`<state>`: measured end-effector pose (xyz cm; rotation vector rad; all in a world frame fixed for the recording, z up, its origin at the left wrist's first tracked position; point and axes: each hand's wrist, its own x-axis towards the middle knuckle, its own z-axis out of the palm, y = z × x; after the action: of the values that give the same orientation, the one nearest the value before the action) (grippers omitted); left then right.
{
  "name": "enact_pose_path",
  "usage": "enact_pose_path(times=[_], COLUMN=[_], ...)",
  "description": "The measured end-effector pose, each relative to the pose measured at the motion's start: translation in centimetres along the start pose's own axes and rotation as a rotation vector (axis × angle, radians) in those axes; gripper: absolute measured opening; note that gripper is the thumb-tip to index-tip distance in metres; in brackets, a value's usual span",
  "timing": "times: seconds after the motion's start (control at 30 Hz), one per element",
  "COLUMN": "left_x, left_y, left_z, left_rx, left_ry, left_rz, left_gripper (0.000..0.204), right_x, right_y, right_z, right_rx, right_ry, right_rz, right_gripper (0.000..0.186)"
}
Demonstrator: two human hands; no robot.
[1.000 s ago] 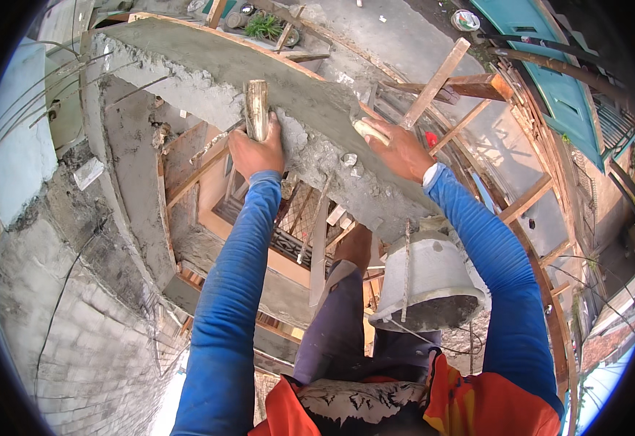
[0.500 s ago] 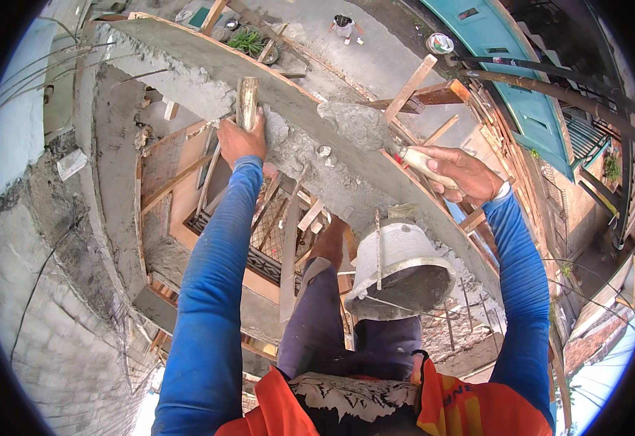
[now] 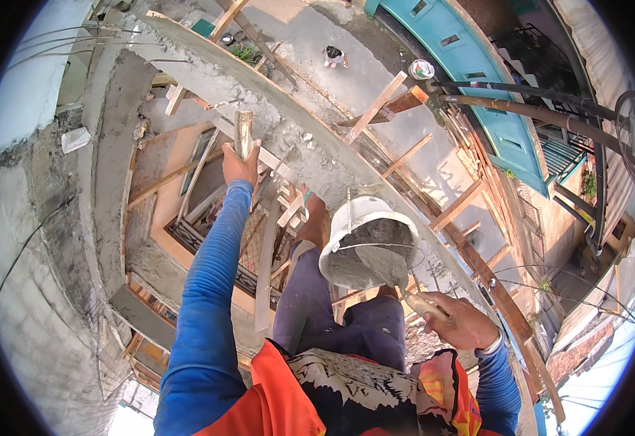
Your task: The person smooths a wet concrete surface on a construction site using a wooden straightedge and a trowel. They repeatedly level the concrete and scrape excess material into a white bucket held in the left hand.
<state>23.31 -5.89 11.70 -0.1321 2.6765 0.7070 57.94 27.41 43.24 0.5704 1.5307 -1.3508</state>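
My right hand [image 3: 466, 321] is closed around the pale wooden handle of a trowel [image 3: 384, 263]. The trowel's blade lies in the mouth of a white bucket [image 3: 333, 263], against wet grey mortar [image 3: 377, 234]. The bucket is tilted on top of the concrete beam, its mouth toward me. My left hand [image 3: 241, 166] grips a short, worn piece of wood [image 3: 243, 132] that points away from me. Whether this wood is a tool's handle I cannot tell. Close to its right, rough mortar lumps [image 3: 299, 142] cover the beam [image 3: 274, 94].
My bare foot [image 3: 314, 205] is beside the beam, above an opening crossed by wooden props. Wooden braces [image 3: 379, 107] line the beam's far side. Thin rebar [image 3: 63, 40] sticks out at far left. Far below, a person [image 3: 333, 57] is on the ground near a pail [image 3: 421, 70].
My right hand has come back from the beam's far side toward me, bringing the trowel into the bucket. The big mortar lump near it is out of sight. My left hand keeps its grip.
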Motion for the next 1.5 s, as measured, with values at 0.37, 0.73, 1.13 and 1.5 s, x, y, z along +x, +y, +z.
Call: enact_pose_path(times=[0.37,0.73,1.13,1.5], left_x=[-17.5,-22.7,-27.2,-19.5], left_y=[-1.5,0.1,12.4,9.0], left_z=[-7.1,-8.6,-10.9,-10.1], left_rx=[-0.597,-0.618,-0.86,-0.923], left_ry=[-0.187,-0.204,-0.558,-0.412], left_rz=[-0.197,-0.206,-0.172,-0.3], left_gripper=[0.039,0.067,0.044,0.046], right_x=[6.5,5.5,5.5,9.2], right_y=[5.8,4.5,-3.1,-7.3], right_z=[10.0,10.8,8.8,4.0], right_rx=[-0.375,-0.616,0.151,0.421], right_ry=[0.52,0.647,0.444,0.22], right_rz=[-0.056,-0.023,-0.35,-0.205], right_gripper=[0.055,0.043,0.063,0.057])
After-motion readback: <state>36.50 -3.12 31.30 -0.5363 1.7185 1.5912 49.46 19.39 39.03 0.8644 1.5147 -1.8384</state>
